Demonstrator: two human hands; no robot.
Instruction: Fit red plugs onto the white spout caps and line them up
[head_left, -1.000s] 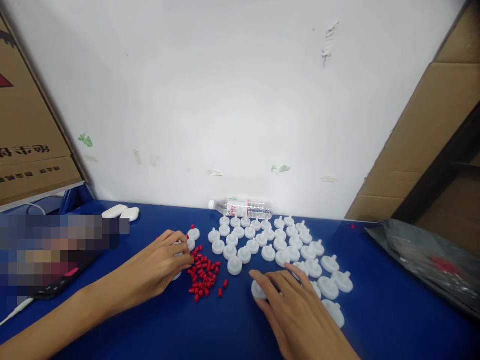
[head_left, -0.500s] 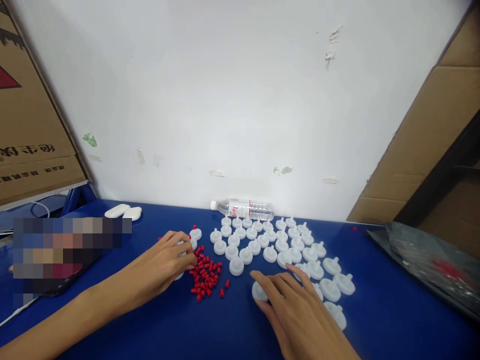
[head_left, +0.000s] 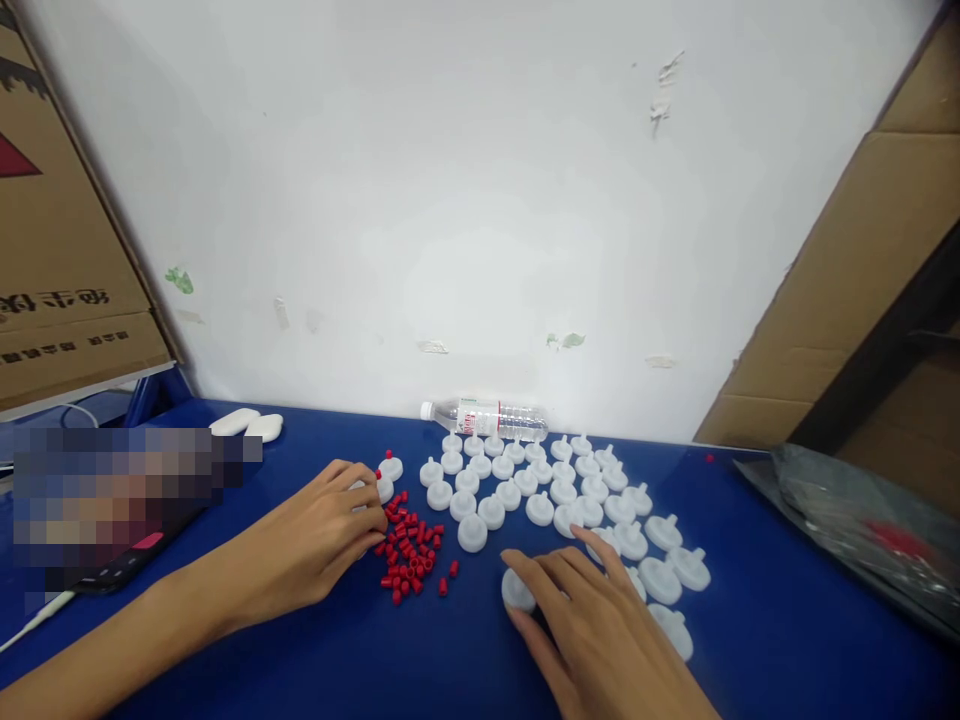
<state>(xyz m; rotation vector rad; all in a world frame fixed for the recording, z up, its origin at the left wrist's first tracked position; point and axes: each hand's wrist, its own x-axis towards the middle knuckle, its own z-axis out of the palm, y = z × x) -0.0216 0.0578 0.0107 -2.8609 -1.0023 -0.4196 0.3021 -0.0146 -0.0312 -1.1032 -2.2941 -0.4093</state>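
Observation:
Between the thumb and index finger of my right hand point(head_left: 589, 615) is a white round plastic cap with a nozzle point(head_left: 517, 591), held low over the blue table. The other fingers spread over neighbouring white nozzle caps point(head_left: 631, 540). My left hand point(head_left: 346, 522) has its fingers curled down at the left edge of a pile of small red caps point(head_left: 411, 548); its fingertips are hidden, so what they hold cannot be made out. Just beyond it stand white nozzle caps with red tips point(head_left: 391, 467), partly covered by the hand.
A clear plastic bottle point(head_left: 487, 417) lies along the wall behind the white caps. At the left are a white earphone case point(head_left: 264, 428) and a dark phone-like device point(head_left: 120, 575) with a cable. A grey plastic bag point(head_left: 862, 520) and cardboard point(head_left: 795, 300) border the right side.
A white piece that showed under my left hand is no longer visible there, and the hand has shifted slightly. My right hand stays almost in place with the white nozzle cap.

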